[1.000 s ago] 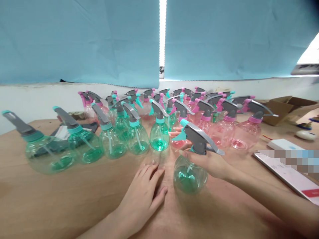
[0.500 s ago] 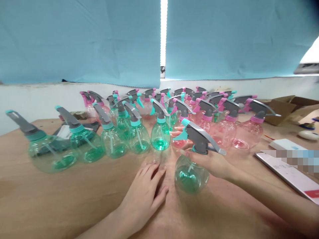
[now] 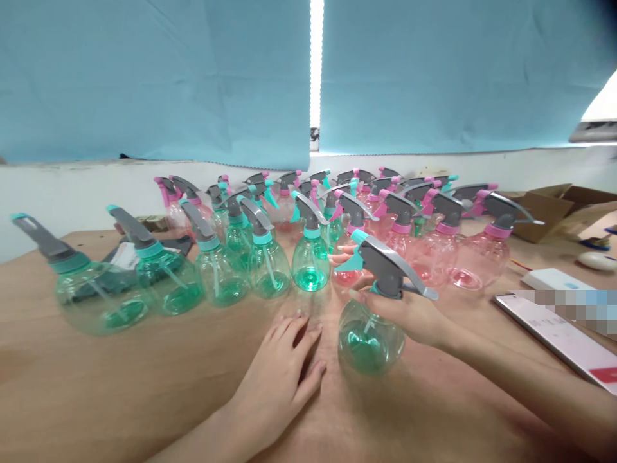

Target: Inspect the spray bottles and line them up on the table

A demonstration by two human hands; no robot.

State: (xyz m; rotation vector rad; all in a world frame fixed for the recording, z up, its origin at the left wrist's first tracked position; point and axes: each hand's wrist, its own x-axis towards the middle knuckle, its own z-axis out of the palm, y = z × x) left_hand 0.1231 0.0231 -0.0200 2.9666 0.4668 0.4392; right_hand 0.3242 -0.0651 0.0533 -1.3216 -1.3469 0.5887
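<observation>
My right hand [image 3: 409, 315] is closed round the neck of a clear green spray bottle [image 3: 371, 344] with a grey and turquoise trigger head. That bottle stands upright at the front of the group, its nozzle pointing left. Palm down on the wooden table, my left hand [image 3: 284, 366] lies with fingers stretched out, holding nothing. Just beyond its fingertips is another green spray bottle [image 3: 310, 260]. More green bottles stand in a row to the left, among them a green spray bottle [image 3: 268, 267]. Behind my right hand are pink spray bottles, such as one pink spray bottle [image 3: 479, 257].
Further spray bottles crowd the back of the table [image 3: 144, 392]. On the right lie a phone [image 3: 549, 334], a white box-shaped item [image 3: 554, 280] and a computer mouse [image 3: 598, 260]. An opened cardboard box [image 3: 549, 209] sits behind them. A dark packet [image 3: 130, 254] lies behind the left bottles.
</observation>
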